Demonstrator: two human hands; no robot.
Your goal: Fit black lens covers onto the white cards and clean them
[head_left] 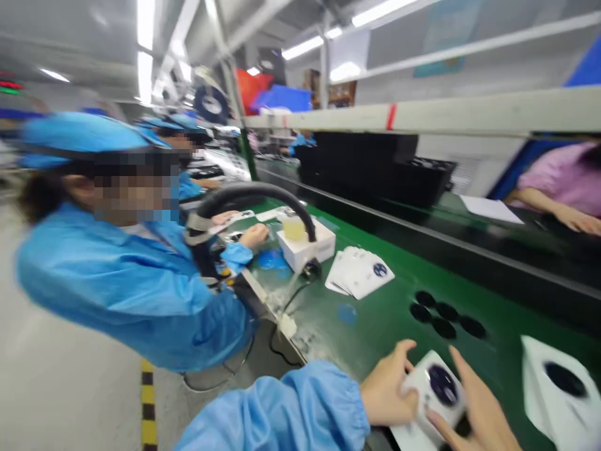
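My left hand, in a blue sleeve, grips the left side of a small white packet with a dark round disc on it. From the right, my right hand presses fingers against the same packet. Beneath it lies a stack of similar white packets. Both hands are at the near edge of the green bench.
Several black discs lie on the green bench, with a fanned pile of white packets and a white box beyond. Another white packet lies right. A co-worker in blue works at left; another person's arm rests at far right.
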